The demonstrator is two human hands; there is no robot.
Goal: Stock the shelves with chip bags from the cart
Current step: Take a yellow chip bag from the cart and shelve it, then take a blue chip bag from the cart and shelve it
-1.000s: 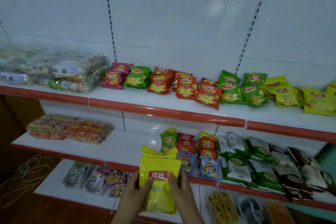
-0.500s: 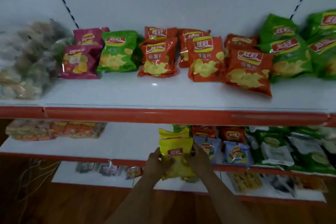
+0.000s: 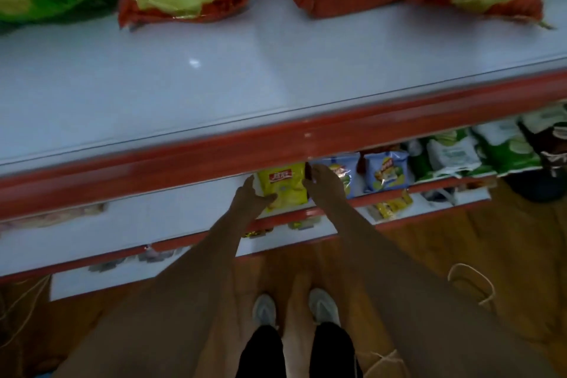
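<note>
On the middle shelf [image 3: 171, 218], under the red lip of the top shelf [image 3: 214, 150], the left hand [image 3: 250, 201] and right hand [image 3: 326, 182] hold a yellow chip bag [image 3: 283, 186] between them, fingers curled on its sides, just left of two blue bags [image 3: 386, 172].

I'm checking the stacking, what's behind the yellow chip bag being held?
Nothing can be seen: the yellow chip bag reaches up under the red shelf edge, which covers everything behind it. Blue bags sit beside it.
</note>
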